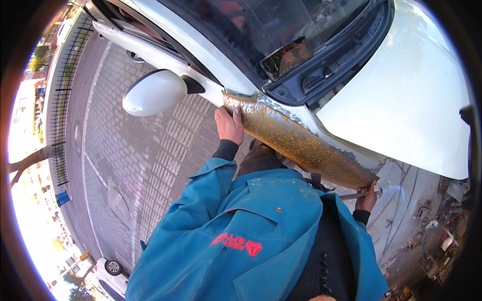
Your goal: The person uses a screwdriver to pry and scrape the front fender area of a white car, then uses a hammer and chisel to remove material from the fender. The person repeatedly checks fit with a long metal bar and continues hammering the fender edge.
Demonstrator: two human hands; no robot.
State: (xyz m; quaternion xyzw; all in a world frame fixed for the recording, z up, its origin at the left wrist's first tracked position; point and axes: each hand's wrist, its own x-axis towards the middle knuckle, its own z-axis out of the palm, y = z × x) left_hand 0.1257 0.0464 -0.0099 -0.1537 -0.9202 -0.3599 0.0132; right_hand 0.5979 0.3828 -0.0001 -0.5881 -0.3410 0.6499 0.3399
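Note:
A curved fender panel (301, 145), mottled brown and yellow with bare shiny patches, lies along the side of a white car between the door and the hood. My left hand (230, 126) grips its edge near the door end, with one digit over the panel's face. At the panel's other end, my right hand (366, 199) is closed round a thin metal bar-like tool (353, 195), close against the panel's corner. The tool's kind cannot be made out, and part of that hand is hidden.
A white side mirror (155, 93) juts out beside my left hand. The white hood (401, 95) and windshield (251, 25) lie beyond the panel, with a phone-like dark rectangle (287, 58) at the glass. Scattered parts and debris (437, 241) lie at the lower right.

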